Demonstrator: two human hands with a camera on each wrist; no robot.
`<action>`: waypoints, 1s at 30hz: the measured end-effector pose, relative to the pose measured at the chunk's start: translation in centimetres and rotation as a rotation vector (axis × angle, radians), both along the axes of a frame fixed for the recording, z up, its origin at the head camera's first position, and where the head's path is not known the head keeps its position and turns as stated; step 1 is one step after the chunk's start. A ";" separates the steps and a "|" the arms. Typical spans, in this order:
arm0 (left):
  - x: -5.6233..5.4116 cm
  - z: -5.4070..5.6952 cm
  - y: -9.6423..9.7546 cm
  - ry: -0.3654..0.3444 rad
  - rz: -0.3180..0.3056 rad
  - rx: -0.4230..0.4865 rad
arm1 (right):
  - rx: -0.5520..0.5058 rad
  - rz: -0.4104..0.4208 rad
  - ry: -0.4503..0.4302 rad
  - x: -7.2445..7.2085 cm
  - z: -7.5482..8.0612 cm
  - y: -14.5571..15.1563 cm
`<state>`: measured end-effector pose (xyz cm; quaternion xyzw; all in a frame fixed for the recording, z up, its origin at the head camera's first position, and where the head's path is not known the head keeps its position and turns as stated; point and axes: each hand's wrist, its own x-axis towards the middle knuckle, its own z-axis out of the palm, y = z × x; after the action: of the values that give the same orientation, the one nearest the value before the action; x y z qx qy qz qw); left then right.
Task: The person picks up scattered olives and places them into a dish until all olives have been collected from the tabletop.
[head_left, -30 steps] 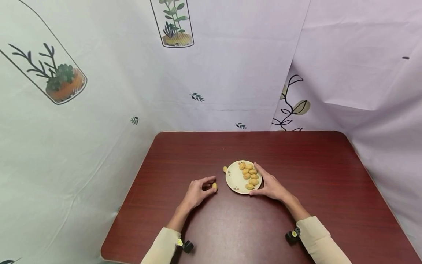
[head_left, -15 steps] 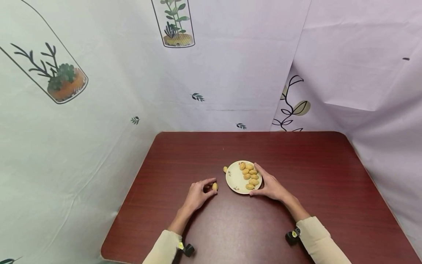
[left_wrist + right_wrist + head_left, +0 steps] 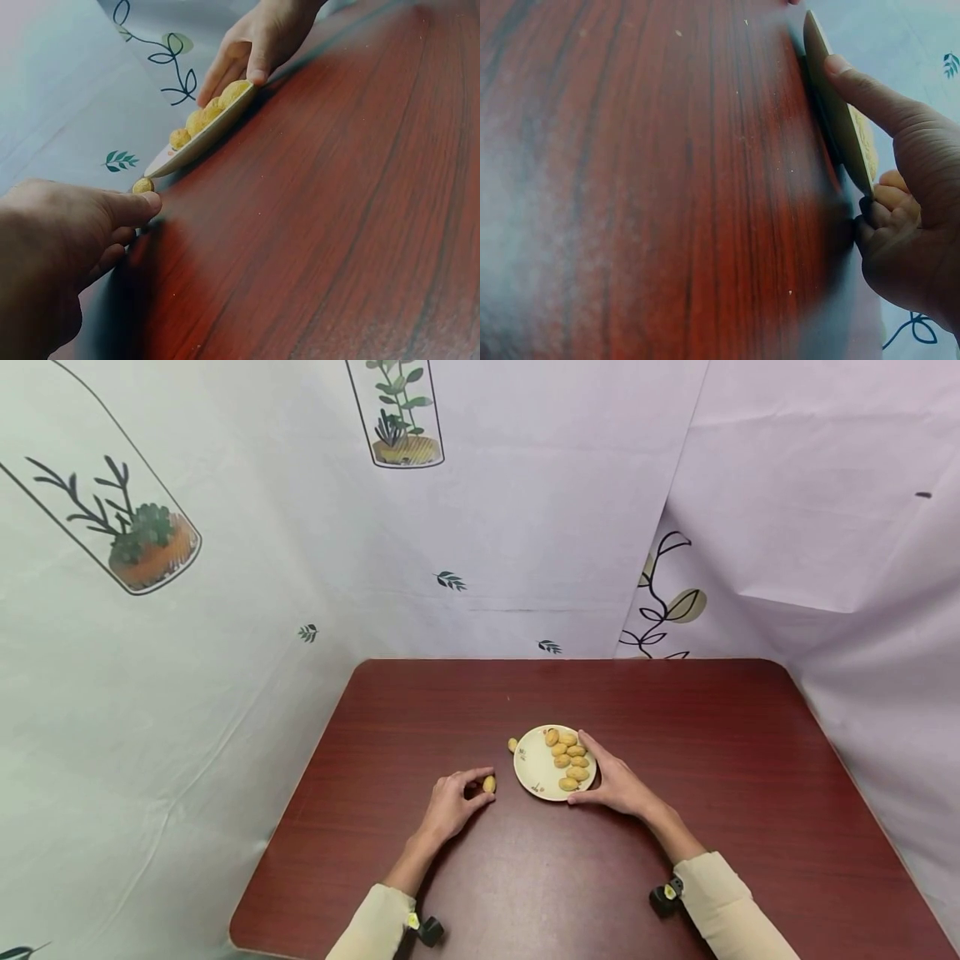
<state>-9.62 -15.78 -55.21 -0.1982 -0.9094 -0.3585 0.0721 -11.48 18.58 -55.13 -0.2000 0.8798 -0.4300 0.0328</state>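
Observation:
A small cream plate (image 3: pixel 538 768) with a printed pattern lies on the table, bearing several yellow-brown oval pieces (image 3: pixel 562 761) like nuts in their shells, mostly on its right half. My right hand (image 3: pixel 618 783) holds the plate's right rim between spread thumb and fingers; in the right wrist view its thumb (image 3: pixel 862 86) lies along the plate's side. To the left, my left hand (image 3: pixel 447 803) has thumb and index finger bent about one loose oval piece (image 3: pixel 489 784) at the fingertips, just above or on the table. Another loose piece (image 3: pixel 512 745) lies by the plate's upper left rim.
The dark red wood-grain table (image 3: pixel 645 693) has rounded corners. Pale cloth (image 3: pixel 525 527) printed with plants hangs behind and on both sides. Small black devices (image 3: pixel 431 931) sit at both wrists.
My left hand has shifted very slightly right and toward me around the loose piece. The right hand and the plate stay where they were.

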 end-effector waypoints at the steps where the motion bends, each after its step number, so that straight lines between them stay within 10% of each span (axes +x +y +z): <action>1: 0.0 0.0 0.0 -0.004 -0.001 0.008 | 0.000 0.001 0.001 0.0 0.0 0.0; 13: -0.3 0.2 -0.4 -0.073 -0.015 0.125 | -0.003 0.002 0.000 0.0 -0.1 0.0; 30: -0.9 0.5 0.5 0.044 0.010 0.124 | -0.007 -0.004 -0.005 0.0 -0.1 0.1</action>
<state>-10.54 -15.30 -54.68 -0.1966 -0.8847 -0.4092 0.1061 -11.49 18.64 -55.23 -0.1974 0.8785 -0.4338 0.0335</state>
